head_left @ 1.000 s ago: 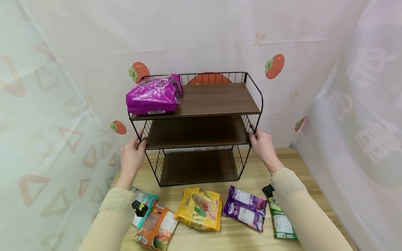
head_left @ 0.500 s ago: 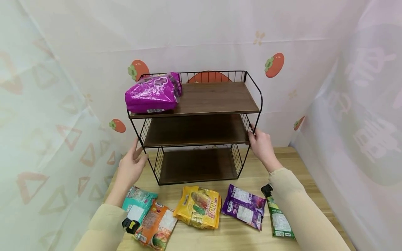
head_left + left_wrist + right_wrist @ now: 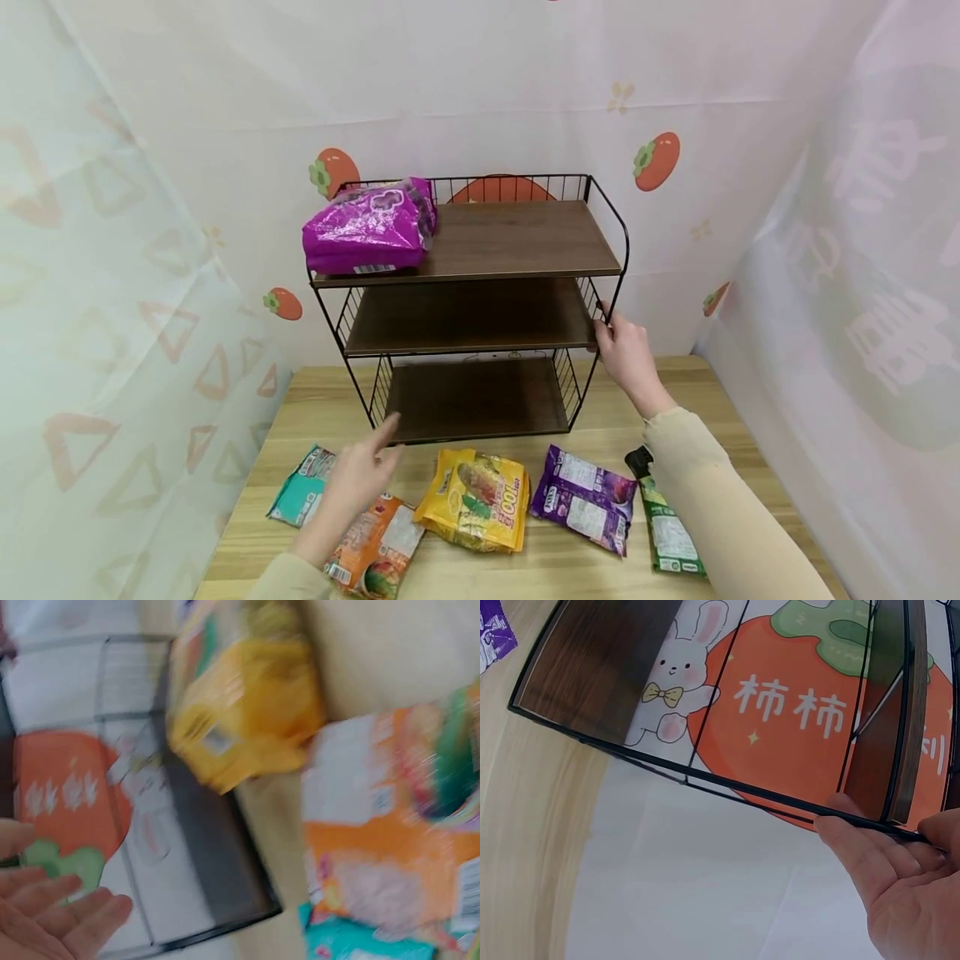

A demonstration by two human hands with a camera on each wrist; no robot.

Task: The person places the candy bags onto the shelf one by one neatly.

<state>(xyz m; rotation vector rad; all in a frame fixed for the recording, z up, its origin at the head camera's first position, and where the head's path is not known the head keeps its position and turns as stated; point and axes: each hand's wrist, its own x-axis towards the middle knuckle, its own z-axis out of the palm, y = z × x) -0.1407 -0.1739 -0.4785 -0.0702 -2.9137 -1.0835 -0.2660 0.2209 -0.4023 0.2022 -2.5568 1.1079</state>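
Note:
A three-tier wire rack (image 3: 525, 242) with dark wooden shelves stands against the back wall. My right hand (image 3: 628, 354) holds its right side frame at the middle shelf; in the right wrist view, that hand's fingers (image 3: 866, 855) curl at the black metal bar. In front of the rack's lower left corner, my left hand (image 3: 356, 479) is in the air with fingers loosely spread and nothing in them. It partly covers an orange snack bag (image 3: 393, 533) and a teal bag (image 3: 300, 492). A yellow snack bag (image 3: 480, 500) lies just to its right.
A magenta bag (image 3: 367, 233) lies on the left of the top shelf. On the wooden table (image 3: 465, 579), a purple bag (image 3: 588, 500) and a green bag (image 3: 675, 533) lie at the right, the green one partly behind my right sleeve (image 3: 712, 500). Printed cloth walls (image 3: 480, 75) enclose the table.
My left hand has let go of the rack's left side and moved down and right, over the bags at the front left. My right hand stays on the rack.

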